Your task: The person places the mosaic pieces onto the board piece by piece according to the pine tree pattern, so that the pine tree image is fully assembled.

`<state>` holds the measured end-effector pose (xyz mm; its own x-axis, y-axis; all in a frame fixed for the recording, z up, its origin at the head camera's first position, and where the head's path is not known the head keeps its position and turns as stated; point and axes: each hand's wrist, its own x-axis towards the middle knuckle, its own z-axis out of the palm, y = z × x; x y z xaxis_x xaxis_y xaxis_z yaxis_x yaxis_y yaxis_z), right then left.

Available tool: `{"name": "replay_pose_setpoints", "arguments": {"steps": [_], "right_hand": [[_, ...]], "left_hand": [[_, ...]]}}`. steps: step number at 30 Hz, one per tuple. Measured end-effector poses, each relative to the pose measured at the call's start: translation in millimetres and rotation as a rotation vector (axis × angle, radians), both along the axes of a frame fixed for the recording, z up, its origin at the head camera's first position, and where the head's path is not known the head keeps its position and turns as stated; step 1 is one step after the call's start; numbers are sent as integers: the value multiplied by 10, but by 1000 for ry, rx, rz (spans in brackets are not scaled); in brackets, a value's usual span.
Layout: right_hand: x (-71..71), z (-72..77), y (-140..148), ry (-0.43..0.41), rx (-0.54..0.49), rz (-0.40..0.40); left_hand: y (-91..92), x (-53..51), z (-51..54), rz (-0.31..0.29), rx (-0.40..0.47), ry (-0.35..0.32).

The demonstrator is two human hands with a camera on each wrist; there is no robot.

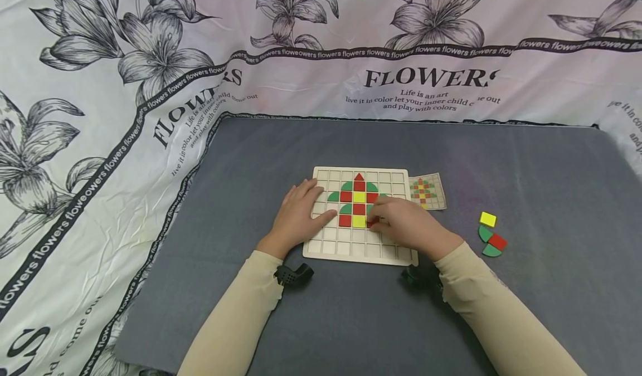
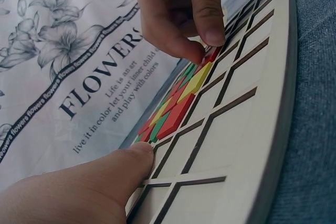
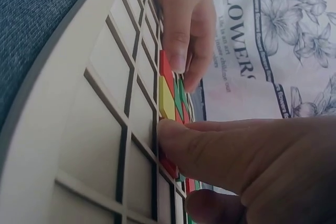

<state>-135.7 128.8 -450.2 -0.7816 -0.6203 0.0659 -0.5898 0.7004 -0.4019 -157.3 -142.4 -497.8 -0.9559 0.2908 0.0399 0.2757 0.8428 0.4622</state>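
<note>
A pale wooden grid board [image 1: 331, 248] lies on the table, with red, yellow and green tiles set in its cells. My left hand [image 1: 295, 215] rests on the board's left edge, its fingers extended and its thumb [image 2: 137, 158] on the grid. Over the right side of the pattern, my right hand [image 1: 408, 223] pinches a red square tile [image 2: 211, 54] between thumb and finger, at the cell right of a yellow square tile [image 1: 359, 221]. That red tile is mostly covered by the fingers. At the top of the pattern sits a red triangle tile [image 1: 358, 177].
A small pattern card [image 1: 437, 191] lies against the board's right edge. Farther right are loose tiles: a yellow square [image 1: 487, 219], a red square [image 1: 497, 242] and two green quarter-rounds [image 1: 492, 250]. Behind the grey table [image 1: 271, 147] hangs a flower-print cloth [image 1: 301, 81].
</note>
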Motion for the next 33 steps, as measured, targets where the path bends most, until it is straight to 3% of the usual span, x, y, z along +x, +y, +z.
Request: {"name": "replay_pose_setpoints", "arguments": {"steps": [20,33], "right_hand": [[53,110,426,-50,52,-126],[153,36,891,34,51,-161]], "left_hand": [[61,-31,22,2,-9,7],[22,-9,-5,4,-10,4]]}}
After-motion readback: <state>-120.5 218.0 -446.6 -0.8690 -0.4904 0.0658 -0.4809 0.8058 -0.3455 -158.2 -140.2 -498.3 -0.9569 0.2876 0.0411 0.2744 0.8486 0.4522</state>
